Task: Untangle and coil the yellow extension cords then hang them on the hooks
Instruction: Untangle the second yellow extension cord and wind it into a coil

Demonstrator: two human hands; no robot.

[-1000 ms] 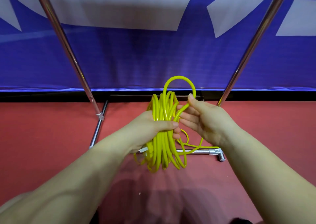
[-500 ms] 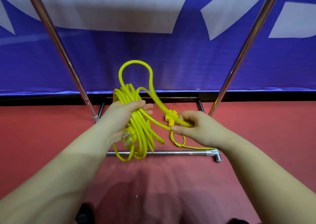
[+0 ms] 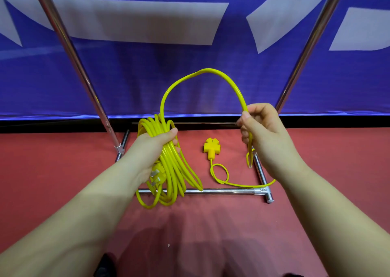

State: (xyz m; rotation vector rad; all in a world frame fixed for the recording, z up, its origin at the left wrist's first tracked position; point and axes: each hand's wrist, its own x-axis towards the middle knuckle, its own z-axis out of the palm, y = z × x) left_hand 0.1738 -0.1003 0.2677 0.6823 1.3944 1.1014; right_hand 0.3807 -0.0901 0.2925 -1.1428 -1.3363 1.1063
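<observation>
Backdrop: red floor (image 3: 63, 192), blue banner (image 3: 147, 76) w/ white shapes behind; chrome rack frame (image 3: 221, 191) stands on the floor, 2 slanted poles rising L & R.
L hand: left hand (image 3: 155, 148) fingers curled tight round the coiled bundle (image 3: 168, 171) of yellow cord, thumb over the top; plug (image 3: 156, 175) w/ metal prongs sits at the heel of the palm.
R hand: right hand (image 3: 263, 129) pinches the free run of cord (image 3: 202, 72) between thumb & curled fingers; not open.
Arc: cord rises from the bundle, arches up & over to the R hand, then drops past it.
Tail: below the R hand the cord runs along the floor by the frame corner, makes 1 small loop (image 3: 219, 174), ends at the yellow socket block (image 3: 211, 148) lying on the floor between the hands.
Step (judged): laying the next loop onto the bundle.
How to do it well: bring R hand across to L, match loop size to the others, roll the cord slightly so it lies flat w/o twist; L thumb lifts only enough to take it.
Watch: small floor loop could kink, so shake it out before it reaches the hand.
Hooks: not in view.
</observation>
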